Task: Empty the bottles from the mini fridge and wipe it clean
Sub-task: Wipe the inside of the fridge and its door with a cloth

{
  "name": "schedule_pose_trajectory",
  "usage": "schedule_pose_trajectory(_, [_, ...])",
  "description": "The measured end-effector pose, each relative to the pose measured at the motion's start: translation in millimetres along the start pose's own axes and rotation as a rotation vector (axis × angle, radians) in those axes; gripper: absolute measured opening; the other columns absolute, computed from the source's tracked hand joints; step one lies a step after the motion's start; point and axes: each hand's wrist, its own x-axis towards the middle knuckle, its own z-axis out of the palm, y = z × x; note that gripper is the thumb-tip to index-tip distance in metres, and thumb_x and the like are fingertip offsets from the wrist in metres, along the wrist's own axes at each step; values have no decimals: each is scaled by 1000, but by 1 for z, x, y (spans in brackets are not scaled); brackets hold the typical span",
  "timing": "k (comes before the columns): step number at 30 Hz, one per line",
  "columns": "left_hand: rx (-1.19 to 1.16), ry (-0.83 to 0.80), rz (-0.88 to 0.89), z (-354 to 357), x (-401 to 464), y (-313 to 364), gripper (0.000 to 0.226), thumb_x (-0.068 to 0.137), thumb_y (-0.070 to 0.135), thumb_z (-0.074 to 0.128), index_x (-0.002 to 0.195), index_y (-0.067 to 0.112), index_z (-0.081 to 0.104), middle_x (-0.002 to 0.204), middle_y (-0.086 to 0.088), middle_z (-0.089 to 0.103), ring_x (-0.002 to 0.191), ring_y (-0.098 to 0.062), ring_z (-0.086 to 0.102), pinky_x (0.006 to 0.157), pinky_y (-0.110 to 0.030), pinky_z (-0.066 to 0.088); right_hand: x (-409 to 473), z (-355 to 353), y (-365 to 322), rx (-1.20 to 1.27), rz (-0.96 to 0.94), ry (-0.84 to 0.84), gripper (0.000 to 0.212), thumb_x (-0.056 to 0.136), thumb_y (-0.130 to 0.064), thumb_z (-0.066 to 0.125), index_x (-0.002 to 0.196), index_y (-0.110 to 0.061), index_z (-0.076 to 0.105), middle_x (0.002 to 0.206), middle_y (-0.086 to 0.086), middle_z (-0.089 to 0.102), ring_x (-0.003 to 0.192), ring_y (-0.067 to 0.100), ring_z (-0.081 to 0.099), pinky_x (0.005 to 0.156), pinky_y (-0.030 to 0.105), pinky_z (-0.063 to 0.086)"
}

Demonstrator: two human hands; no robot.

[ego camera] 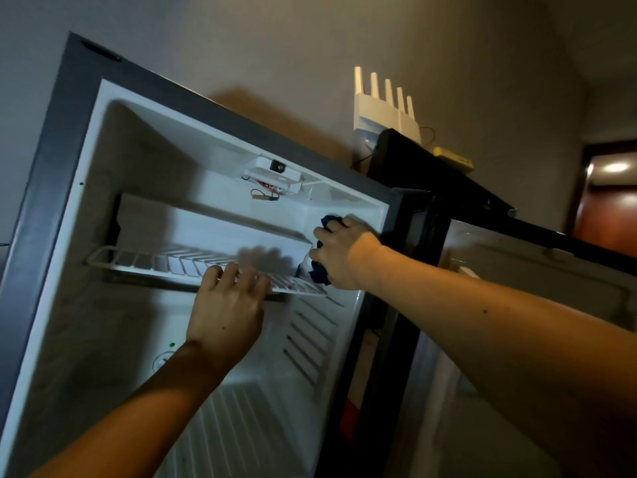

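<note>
The mini fridge (pixel 51 188) stands open with a white interior and no bottles in view. A white wire shelf (pixel 144 262) crosses the upper part. My left hand (pixel 227 305) grips the shelf's front edge, fingers curled over the wires. My right hand (pixel 344 253) is closed around a dark blue cloth (pixel 319 274) and presses it against the fridge's right inner wall, just above the shelf's right end. Part of the cloth sticks out above and below my fingers.
The fridge door (pixel 517 270) hangs open to the right. A white router with several antennas (pixel 386 108) and a black box (pixel 396 150) sit on top of the fridge against the wall. A lit doorway (pixel 610 188) shows at far right.
</note>
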Motion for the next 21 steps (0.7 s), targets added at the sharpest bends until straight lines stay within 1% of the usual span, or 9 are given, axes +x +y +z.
schedule_pose_trajectory(4, [-7, -62, -15, -5, -1, 0, 33, 65, 11, 68, 98, 9, 65, 88, -14, 63, 81, -36, 56, 75, -43, 36, -23, -8, 5, -80, -11, 63, 41, 91, -32, 54, 131, -22, 51, 132, 9, 42, 120, 33, 40, 96, 44, 37])
schedule_pose_trajectory(7, [-22, -87, -26, -8, -2, 0, 37, 62, 12, 70, 99, 9, 66, 89, -14, 64, 83, -35, 57, 76, -43, 38, -36, -17, 14, -97, -83, 56, 45, 87, -34, 59, 129, -20, 52, 127, 12, 47, 114, 33, 46, 90, 43, 46])
schedule_pose_trajectory(9, [-32, -91, -31, -8, -1, 0, 38, 61, 12, 70, 99, 9, 67, 88, -13, 64, 82, -35, 57, 76, -43, 39, -43, -22, 21, -93, -114, 88, 45, 86, -35, 61, 128, -20, 53, 125, 12, 49, 111, 33, 49, 89, 44, 48])
schedule_pose_trajectory(11, [-45, -92, -32, -9, -2, 0, 38, 60, 11, 69, 98, 9, 66, 87, -14, 64, 82, -35, 56, 76, -42, 39, -48, -20, 29, -117, -122, 223, 46, 86, -30, 63, 130, -20, 53, 132, 15, 46, 116, 35, 47, 94, 45, 45])
schedule_pose_trajectory(12, [-48, -93, -31, -9, -2, 0, 39, 60, 11, 69, 98, 9, 67, 88, -14, 64, 82, -35, 57, 76, -43, 40, -50, -16, 31, -108, -100, 252, 47, 87, -25, 62, 133, -19, 51, 138, 16, 42, 122, 36, 43, 98, 46, 43])
schedule_pose_trajectory(14, [-54, -94, -32, -9, -3, 0, 42, 57, 11, 71, 98, 9, 67, 88, -14, 65, 82, -35, 57, 76, -43, 42, -50, -9, 31, -61, -44, 203, 48, 91, -21, 56, 138, -19, 44, 147, 18, 33, 133, 37, 33, 107, 47, 36])
schedule_pose_trajectory(15, [-55, -98, -31, -9, -3, 0, 43, 56, 11, 72, 98, 9, 67, 89, -14, 65, 83, -35, 58, 76, -43, 43, -50, -6, 28, -47, -15, 162, 47, 93, -23, 53, 139, -20, 43, 147, 17, 33, 133, 36, 33, 107, 46, 34])
schedule_pose_trajectory(17, [-49, -92, -27, -8, -2, 0, 44, 55, 11, 72, 99, 9, 68, 91, -14, 66, 83, -35, 58, 77, -43, 44, -48, -5, 20, -51, 7, 140, 45, 93, -30, 50, 136, -20, 44, 142, 15, 38, 126, 35, 38, 103, 46, 36])
schedule_pose_trajectory(21, [-17, -85, -16, -6, -2, -2, 43, 58, 11, 67, 101, 12, 67, 92, -11, 66, 86, -34, 58, 78, -42, 43, -52, -11, 8, -70, -84, 89, 47, 90, -42, 50, 132, -21, 51, 134, 12, 46, 119, 35, 45, 97, 47, 41])
